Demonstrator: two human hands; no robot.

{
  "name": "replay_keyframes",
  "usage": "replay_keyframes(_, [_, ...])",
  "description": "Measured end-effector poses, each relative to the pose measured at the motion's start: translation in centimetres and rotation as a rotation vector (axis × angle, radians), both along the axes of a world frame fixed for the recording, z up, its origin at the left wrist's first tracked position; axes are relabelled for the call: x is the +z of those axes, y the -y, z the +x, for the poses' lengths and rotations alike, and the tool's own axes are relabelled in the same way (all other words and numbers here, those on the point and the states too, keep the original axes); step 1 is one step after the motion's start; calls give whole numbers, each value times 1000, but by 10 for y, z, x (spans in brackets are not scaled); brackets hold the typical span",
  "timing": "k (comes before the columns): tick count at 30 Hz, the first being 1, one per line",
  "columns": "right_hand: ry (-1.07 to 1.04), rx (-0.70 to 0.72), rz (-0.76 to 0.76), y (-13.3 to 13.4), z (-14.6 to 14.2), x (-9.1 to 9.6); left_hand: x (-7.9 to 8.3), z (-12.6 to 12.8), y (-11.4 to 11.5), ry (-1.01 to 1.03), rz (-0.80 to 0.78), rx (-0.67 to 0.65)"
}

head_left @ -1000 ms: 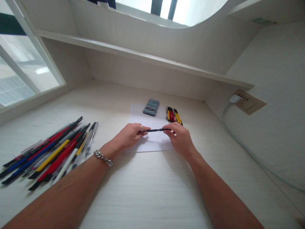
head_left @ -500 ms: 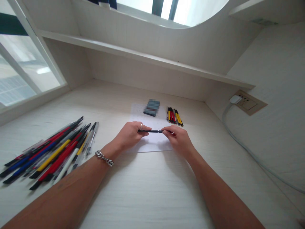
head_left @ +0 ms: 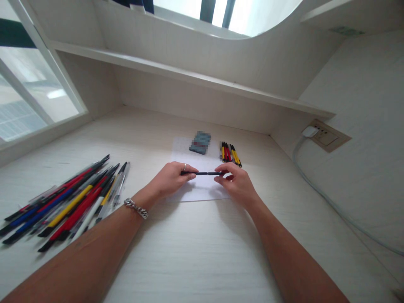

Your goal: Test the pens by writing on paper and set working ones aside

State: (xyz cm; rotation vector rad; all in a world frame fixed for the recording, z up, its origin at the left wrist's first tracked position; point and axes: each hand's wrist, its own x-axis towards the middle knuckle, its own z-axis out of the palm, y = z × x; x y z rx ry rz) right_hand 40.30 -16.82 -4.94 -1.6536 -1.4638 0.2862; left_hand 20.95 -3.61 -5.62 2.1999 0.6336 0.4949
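Note:
A black pen (head_left: 204,173) lies level between my two hands, above a white sheet of paper (head_left: 206,191). My left hand (head_left: 175,177) has closed on its left part, thumb and fingers along the barrel. At the other end is my right hand (head_left: 235,181), its thumb and forefinger curled loosely round the pen; whether both touch it is hard to tell. A narrow break shows near the middle of the barrel. Just beyond my right hand, several yellow, red and black pens (head_left: 226,152) lie side by side.
A large loose pile of mixed pens (head_left: 75,198) spreads over the desk on the left, beside my left forearm. A pixelated phone-like slab (head_left: 200,142) rests at the paper's far edge. On the right wall, a cable (head_left: 309,181) hangs from a plugged socket (head_left: 330,135).
The thumb and forefinger of my right hand have spread a little from their tight pinch, and more of the pen's right end shows between them. My left hand keeps its hold.

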Motion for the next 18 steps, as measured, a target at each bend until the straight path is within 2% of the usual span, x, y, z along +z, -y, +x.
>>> replay_keyframes(3, [8, 16, 11, 0, 0, -2, 1, 0, 2, 25, -5, 24])
replay_keyframes(9, [-106, 20, -117, -3, 0, -10, 1, 1, 3, 66, -8, 42])
replay_keyframes(15, [-9, 9, 1, -1, 1, -3, 5, 0, 3, 16, -5, 32])
replay_keyframes(18, [-38, 24, -29, 0, 0, -4, 5, 0, 4, 21, -24, 34])
